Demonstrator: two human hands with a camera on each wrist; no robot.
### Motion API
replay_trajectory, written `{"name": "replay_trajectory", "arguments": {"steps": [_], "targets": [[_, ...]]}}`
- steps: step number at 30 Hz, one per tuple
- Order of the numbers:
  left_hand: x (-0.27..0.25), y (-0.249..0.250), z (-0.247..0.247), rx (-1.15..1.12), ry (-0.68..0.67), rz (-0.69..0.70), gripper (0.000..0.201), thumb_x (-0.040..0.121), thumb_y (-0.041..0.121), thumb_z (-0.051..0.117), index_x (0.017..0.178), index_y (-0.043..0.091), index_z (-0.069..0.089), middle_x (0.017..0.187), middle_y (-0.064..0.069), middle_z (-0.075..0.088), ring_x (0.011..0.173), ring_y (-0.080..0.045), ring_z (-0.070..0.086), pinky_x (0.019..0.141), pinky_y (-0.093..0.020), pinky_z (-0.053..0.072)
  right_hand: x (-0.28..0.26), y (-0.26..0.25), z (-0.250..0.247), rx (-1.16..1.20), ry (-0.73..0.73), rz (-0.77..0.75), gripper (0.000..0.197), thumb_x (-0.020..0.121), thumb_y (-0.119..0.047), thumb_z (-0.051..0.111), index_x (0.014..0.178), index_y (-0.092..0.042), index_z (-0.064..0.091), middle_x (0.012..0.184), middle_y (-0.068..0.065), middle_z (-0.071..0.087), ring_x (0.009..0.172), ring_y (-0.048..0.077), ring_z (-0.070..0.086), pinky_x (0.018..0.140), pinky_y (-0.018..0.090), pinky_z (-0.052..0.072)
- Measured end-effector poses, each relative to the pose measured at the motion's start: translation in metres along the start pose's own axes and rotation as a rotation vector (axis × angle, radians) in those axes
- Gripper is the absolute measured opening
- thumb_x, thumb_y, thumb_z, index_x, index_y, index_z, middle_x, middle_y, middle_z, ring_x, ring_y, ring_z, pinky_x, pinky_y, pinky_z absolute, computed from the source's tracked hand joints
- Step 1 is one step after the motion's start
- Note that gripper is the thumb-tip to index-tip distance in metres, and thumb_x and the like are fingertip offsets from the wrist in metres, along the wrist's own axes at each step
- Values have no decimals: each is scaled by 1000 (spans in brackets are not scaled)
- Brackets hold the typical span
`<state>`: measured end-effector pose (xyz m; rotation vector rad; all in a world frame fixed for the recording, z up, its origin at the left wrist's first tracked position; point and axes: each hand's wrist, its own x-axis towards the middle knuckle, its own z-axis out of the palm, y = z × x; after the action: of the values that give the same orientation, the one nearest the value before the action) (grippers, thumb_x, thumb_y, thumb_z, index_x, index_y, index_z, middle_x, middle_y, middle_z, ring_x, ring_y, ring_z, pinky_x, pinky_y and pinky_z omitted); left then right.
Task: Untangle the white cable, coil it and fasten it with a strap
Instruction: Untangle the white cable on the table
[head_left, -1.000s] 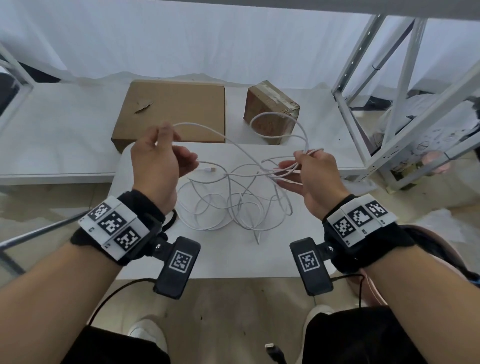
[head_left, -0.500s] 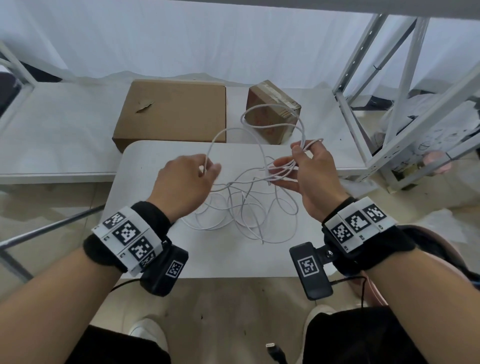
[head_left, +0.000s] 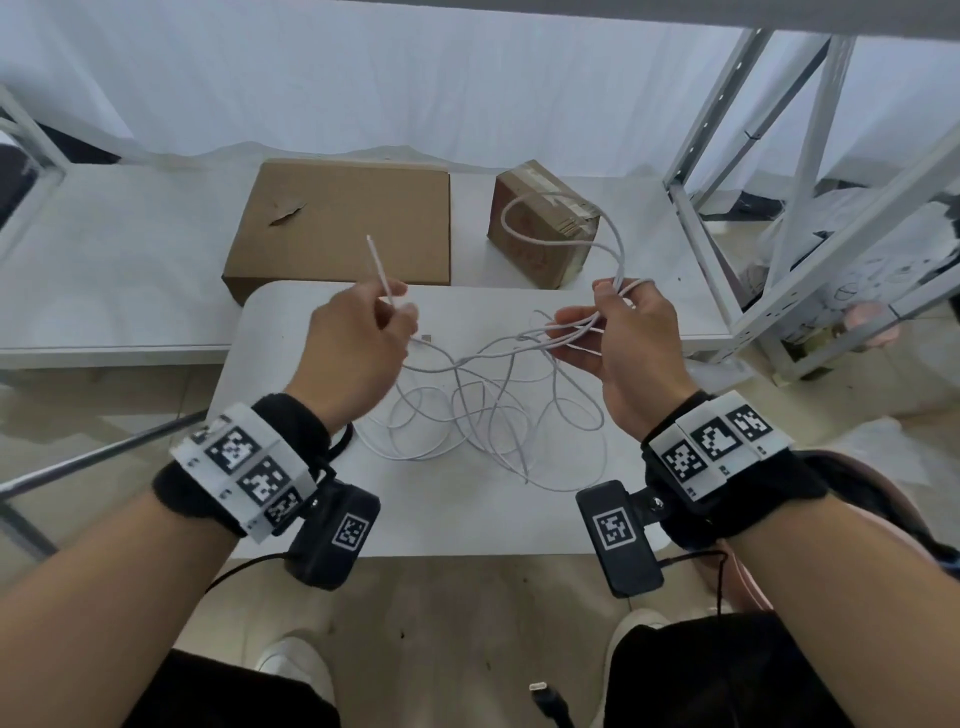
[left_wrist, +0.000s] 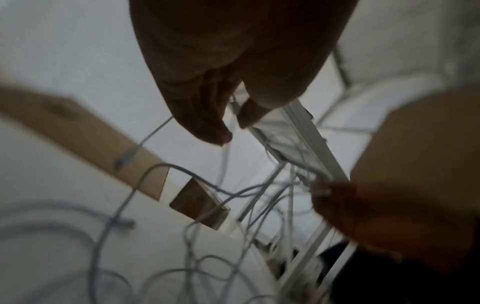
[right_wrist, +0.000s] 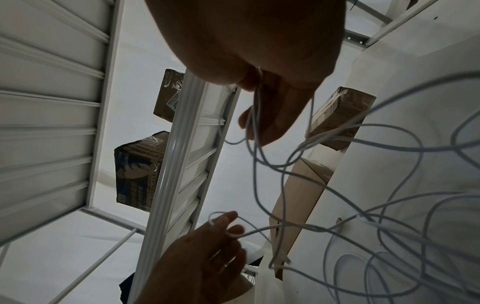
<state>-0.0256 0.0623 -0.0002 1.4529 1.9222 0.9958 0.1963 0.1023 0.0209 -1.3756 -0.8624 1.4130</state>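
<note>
Left hand (head_left: 358, 343) pinches one cable (head_left: 498, 405) end; right hand (head_left: 623, 338) grips several loops (the rest tangled on the table (head_left: 467, 519)).

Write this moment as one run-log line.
step: untangling | left hand: pinches cable near its end | right hand: holds gathered loops | rest of cable: tangled on table | strap: not seen

left hand (left_wrist: 233, 67) blurred, white cable (left_wrist: 124, 197) perhaps pinched
</note>
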Motion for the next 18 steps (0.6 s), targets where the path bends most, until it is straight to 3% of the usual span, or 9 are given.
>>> {"name": "replay_trajectory", "arguments": {"steps": [3, 6, 8, 11, 14, 16, 18], "targets": [[-6, 0, 5, 197, -73, 148, 55, 98, 32, 60, 144, 7, 44, 85, 20, 60, 79, 3, 60, 71, -7, 41, -1, -3, 1, 72, -24, -2, 11, 107, -19, 43, 108, -8, 46, 59, 2, 68, 60, 22, 70, 60, 36, 59], [-8, -3, 9, 158, -164, 151, 82, 95, 41, 63, 158, 9, 21, 89, 22, 64, 83, 10, 57, 81, -11, 43, -3, -6, 2, 155, -44, 5, 11, 107, -19, 44, 101, -10, 48, 60, 4, 68, 62, 24, 70, 62, 37, 59], [-10, -1, 11, 136, -232, 149, 98, 89, 54, 65, 159, 12, 12, 90, 23, 65, 85, 14, 59, 77, -8, 41, -4, -8, 2, 203, -55, 8, 12, 107, -19, 44, 100, -11, 48, 61, 5, 69, 62, 24, 71, 61, 36, 59], [-15, -1, 12, 151, -325, 211, 111, 76, 60, 75, 159, 33, 6, 96, 17, 66, 81, 2, 67, 74, -14, 49, -6, -10, 3, 261, -84, 13, 11, 106, -19, 45, 101, -10, 48, 62, 6, 68, 64, 24, 71, 61, 36, 59], [-19, -4, 13, 228, -342, 285, 78, 80, 43, 81, 146, 39, 39, 97, 12, 65, 73, -2, 66, 77, -26, 56, -9, -11, 4, 294, -156, 15, 11, 106, -19, 44, 107, -9, 47, 65, 8, 69, 66, 25, 72, 63, 39, 61], [-20, -3, 14, 208, -309, 286, 37, 87, 31, 76, 121, 33, 60, 92, 13, 66, 67, -3, 64, 69, -22, 52, -11, -11, 5, 291, -219, 11, 12, 106, -20, 44, 111, -9, 47, 67, 9, 70, 67, 27, 72, 70, 44, 63], [-18, 1, 15, 106, -267, 242, 6, 94, 24, 68, 97, 28, 65, 83, 12, 67, 64, -3, 64, 61, -12, 43, -12, -10, 7, 257, -265, 6, 15, 106, -23, 44, 112, -9, 47, 73, 12, 71, 69, 28, 72, 77, 47, 60]]}}
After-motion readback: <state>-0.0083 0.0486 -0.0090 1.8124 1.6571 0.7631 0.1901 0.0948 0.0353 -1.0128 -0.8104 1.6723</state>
